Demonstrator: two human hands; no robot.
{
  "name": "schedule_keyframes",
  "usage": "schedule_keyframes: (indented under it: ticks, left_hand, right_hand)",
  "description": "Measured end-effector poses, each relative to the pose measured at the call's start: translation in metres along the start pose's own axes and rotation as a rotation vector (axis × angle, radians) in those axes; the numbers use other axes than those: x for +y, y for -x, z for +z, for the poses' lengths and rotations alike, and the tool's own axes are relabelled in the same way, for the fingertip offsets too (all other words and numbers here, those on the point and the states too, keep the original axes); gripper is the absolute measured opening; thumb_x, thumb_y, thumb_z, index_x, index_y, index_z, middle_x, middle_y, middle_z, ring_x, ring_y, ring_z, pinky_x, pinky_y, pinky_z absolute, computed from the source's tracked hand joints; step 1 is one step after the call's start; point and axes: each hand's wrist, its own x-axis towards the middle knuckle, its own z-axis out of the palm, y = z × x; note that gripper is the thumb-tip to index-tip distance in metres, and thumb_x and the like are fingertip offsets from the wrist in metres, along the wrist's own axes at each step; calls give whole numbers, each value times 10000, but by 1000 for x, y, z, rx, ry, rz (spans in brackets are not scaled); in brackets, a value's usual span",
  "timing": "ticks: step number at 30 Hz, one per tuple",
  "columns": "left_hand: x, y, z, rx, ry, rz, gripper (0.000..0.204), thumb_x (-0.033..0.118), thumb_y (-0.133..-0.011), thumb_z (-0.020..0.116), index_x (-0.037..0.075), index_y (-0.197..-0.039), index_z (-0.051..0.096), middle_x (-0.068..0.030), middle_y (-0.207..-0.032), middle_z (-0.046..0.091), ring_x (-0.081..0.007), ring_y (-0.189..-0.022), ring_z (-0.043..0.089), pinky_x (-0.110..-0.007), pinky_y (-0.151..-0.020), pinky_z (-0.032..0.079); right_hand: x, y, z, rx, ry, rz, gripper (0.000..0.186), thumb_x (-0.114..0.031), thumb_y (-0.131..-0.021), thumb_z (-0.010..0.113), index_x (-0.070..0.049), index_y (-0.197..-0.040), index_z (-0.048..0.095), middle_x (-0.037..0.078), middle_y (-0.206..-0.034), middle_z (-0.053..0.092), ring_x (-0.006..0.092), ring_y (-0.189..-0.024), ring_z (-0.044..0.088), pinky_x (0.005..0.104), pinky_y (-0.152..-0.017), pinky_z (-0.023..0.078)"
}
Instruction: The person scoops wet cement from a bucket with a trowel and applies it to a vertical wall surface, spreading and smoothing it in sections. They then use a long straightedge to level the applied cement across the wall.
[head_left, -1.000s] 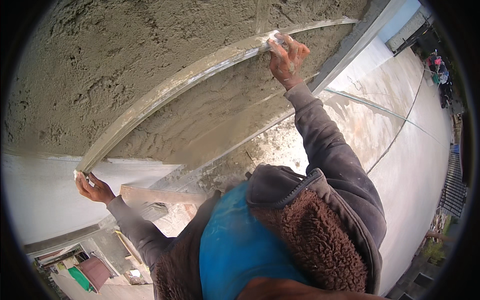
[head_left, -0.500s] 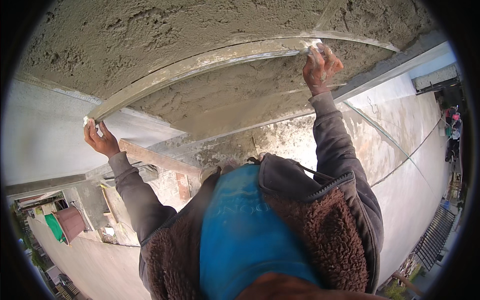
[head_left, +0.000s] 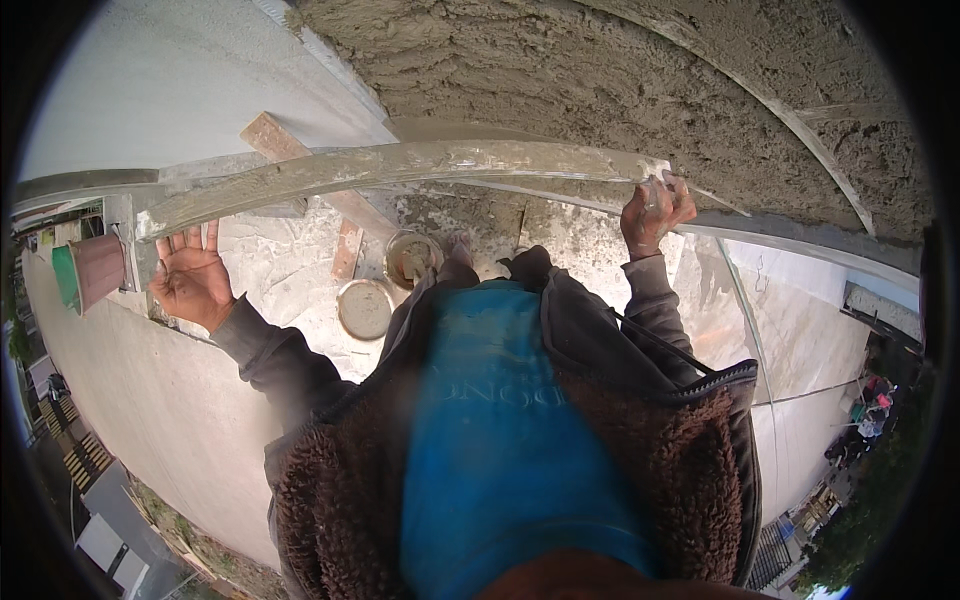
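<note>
A long straightedge (head_left: 400, 165), smeared with grey mortar, spans the view from left to right in front of me. My right hand (head_left: 655, 215) is closed around its right end, close to the rough, wet mortar wall (head_left: 560, 60). Below the bar's left end, my left hand (head_left: 192, 285) is open, with the palm showing and the fingers apart. Its fingertips come up to the bar's edge; whether they bear its weight I cannot tell. That left end stands off the mortar, out over the floor.
Two round buckets (head_left: 365, 308) stand on the splattered floor near my feet. A wooden plank (head_left: 270, 138) passes beneath the straightedge. At the upper left is a smooth pale wall (head_left: 180, 80); a pink container (head_left: 98, 268) with a green part sits at far left.
The straightedge has come away from the mortar surface at its left and now lies lower in view. My left hand has gone from gripping its end to open. My right hand still holds on.
</note>
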Motion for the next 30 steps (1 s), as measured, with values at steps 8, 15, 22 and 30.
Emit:
schedule_keyframes:
  ticks: [8,15,22,30]
  left_hand:
    - [0,197,-7,992,-642,-100,564,416,-982,550,39,-1383,426,-155,-1323,546,-327,-1195,556,-503,-985,494]
    - [-79,379,10,1350,-835,-59,455,308,-1021,517,-75,-1267,515,-181,-1224,588,-279,-1101,619,-407,-943,553]
    - [-231,471,-60,1386,-856,-55,435,216,-1053,426,-86,-1367,416,-247,-1304,551,-295,-1189,581,-427,-1034,476]
    - [-367,582,-117,1385,-832,-129,518,256,-1045,439,-106,-1401,335,-278,-1381,463,-339,-1282,497,-442,-1088,423]
  right_hand:
    - [-14,139,44,-538,-296,-69,215,-217,-857,705,-167,-1055,636,73,-1188,564,298,-1052,507,494,-886,331]
    - [-16,239,108,-1329,-456,-175,247,-210,-860,665,-144,-1096,635,71,-1154,573,291,-1096,528,466,-881,389]
    - [-112,357,214,-1543,-843,134,162,-167,-890,638,-106,-1040,633,128,-932,648,327,-858,649,406,-755,507]
    - [-347,608,324,-1995,-451,-41,774,-550,-942,472,26,-1429,301,258,-1204,622,392,-1175,581,450,-1000,434]
